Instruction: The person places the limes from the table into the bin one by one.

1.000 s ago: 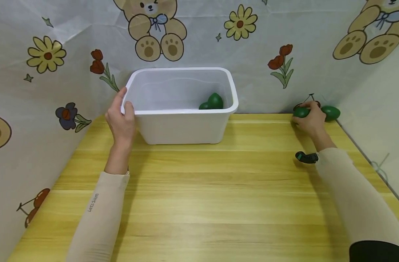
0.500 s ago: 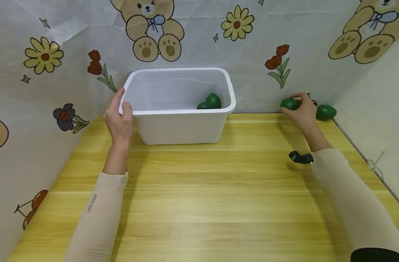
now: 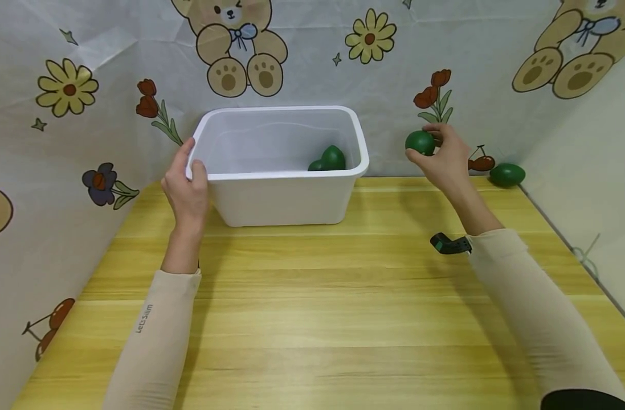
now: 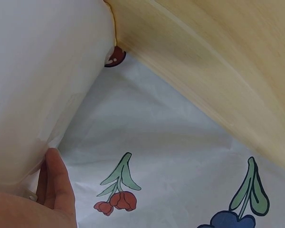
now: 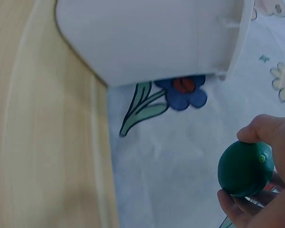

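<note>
A white plastic bin [image 3: 286, 199] stands at the back of the wooden table. My left hand [image 3: 186, 191] grips its left rim, thumb at the front and fingers along the outer side; the left wrist view shows those fingertips against the bin's wall. Inside, at the right end, lie two green limes [image 3: 334, 158], partly hidden by the front rim. My right hand [image 3: 448, 156] holds another green lime [image 5: 245, 168] between thumb and fingers, raised above the table to the right of the bin. One more lime [image 3: 507, 175] lies in the back right corner of the table.
A white cloth [image 3: 312, 68] printed with bears and flowers hangs behind the table [image 3: 312, 307] and down its left side. A pale wall [image 3: 589, 188] borders the right edge. A black device [image 3: 449, 244] sticks out from my right wrist.
My right hand has lifted a lime from the back right corner and carried it left and up toward the bin. The left hand keeps its grip on the rim.
</note>
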`<state>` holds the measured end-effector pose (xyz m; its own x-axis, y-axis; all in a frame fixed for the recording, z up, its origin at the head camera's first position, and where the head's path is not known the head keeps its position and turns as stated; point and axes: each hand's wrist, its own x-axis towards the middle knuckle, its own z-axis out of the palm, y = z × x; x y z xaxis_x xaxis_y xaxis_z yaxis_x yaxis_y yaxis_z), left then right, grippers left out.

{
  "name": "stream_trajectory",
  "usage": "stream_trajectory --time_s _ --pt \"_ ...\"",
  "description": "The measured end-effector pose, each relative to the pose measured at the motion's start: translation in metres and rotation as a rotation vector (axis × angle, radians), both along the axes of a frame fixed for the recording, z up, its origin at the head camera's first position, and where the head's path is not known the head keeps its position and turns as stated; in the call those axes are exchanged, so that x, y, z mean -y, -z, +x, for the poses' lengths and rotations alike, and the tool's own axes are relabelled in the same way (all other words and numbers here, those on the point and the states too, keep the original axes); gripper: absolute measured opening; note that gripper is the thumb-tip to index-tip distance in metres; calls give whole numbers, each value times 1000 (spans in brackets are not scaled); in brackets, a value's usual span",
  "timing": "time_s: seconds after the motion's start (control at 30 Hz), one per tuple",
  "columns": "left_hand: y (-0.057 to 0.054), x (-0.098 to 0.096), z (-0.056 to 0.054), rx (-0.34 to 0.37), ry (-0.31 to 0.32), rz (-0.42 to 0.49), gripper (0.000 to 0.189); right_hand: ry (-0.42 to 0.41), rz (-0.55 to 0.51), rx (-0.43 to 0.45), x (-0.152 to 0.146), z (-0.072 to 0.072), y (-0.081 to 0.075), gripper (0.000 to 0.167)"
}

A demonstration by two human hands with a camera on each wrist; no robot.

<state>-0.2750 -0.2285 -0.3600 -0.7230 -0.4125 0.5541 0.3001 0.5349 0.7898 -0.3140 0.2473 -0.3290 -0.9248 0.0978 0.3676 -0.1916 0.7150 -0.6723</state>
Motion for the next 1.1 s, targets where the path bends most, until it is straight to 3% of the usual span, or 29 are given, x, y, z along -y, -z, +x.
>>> stream_trajectory --time_s 0.27,0.5,0.8,0.97,1.1 --pt "0 3 3 18 -13 7 53 -30 -30 -91 50 8 -33 63" --pt "0 1 4 0 -19 -8 53 -70 -43 -104 90 14 -53 63" --pt "0 -3 2 -2 -7 -7 53 -160 -64 -88 115 10 -52 64" --pt "-1 -3 3 22 -6 2 53 -212 -74 -10 120 5 -52 70" --pt "-2 -2 4 20 -5 -1 53 -223 -113 9 119 5 -51 65"
